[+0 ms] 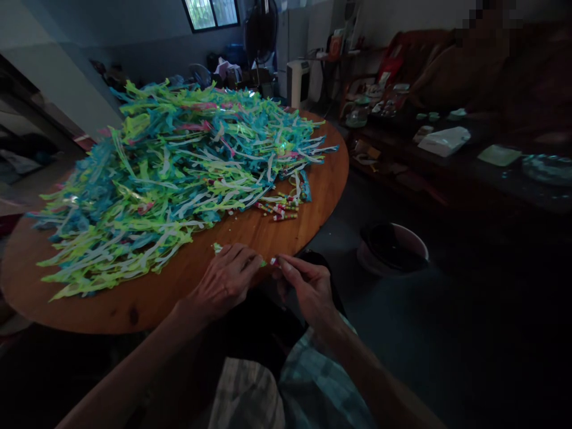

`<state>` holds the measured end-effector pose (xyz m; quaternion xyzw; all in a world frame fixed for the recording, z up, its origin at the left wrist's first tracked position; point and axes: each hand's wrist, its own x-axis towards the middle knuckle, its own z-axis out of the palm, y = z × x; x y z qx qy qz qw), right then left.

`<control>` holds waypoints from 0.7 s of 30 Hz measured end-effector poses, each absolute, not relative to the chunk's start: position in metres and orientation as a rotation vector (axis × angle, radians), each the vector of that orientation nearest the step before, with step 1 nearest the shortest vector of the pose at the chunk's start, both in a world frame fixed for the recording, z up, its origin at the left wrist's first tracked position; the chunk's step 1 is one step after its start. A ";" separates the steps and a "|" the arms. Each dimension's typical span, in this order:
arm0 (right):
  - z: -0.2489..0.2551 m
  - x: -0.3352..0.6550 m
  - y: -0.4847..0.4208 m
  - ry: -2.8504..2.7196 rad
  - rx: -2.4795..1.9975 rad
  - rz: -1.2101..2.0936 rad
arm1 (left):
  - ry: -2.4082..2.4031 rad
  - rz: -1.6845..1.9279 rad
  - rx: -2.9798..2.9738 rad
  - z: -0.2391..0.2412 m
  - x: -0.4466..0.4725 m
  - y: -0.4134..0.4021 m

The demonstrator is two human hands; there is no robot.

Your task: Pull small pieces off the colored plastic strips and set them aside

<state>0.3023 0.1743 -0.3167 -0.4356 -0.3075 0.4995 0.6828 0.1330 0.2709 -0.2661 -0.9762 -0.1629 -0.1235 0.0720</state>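
At the near edge of the round wooden table (147, 304), toward its right side, we have both hands close together, a narrow gap between their fingertips. Our right hand (308, 286), just off the rim, pinches a small white-and-pink piece (274, 261) between thumb and fingers, its pale end pointing toward the other hand. Our left hand (226, 277) is palm down over the edge with its fingers bent; a tiny green bit (263, 263) shows at its fingertips, though we cannot tell whether they are closed on it. Just beyond the left knuckles, a green-and-white scrap (217, 248) peeks out above the tabletop. Farther in from the edge, near our hands, short coloured tubes (286, 210) lie in a loose cluster, with small pale crumbs around them. Behind these, a large heap of crinkled strips (170, 155) in green, blue, white and some pink spreads from the left edge almost to the right edge and up to the far one. On the floor, past the right edge, we see a round basin (417, 238) with a dark inside. Beyond the far edge stand a fan (260, 33) and a pale upright box (298, 83), and on the dim right, a white packet (447, 141) rests on a low, dark table.
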 end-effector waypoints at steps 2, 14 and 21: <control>-0.317 0.302 0.177 -0.689 -0.961 1.119 | -0.500 -0.377 -2.925 -0.265 0.135 0.270; -0.322 0.301 0.177 -0.693 -0.934 1.116 | -0.666 -0.421 -3.071 -0.270 0.138 0.259; -0.322 0.303 0.173 -0.733 -0.950 1.086 | -0.664 -0.503 -3.116 -0.271 0.140 0.260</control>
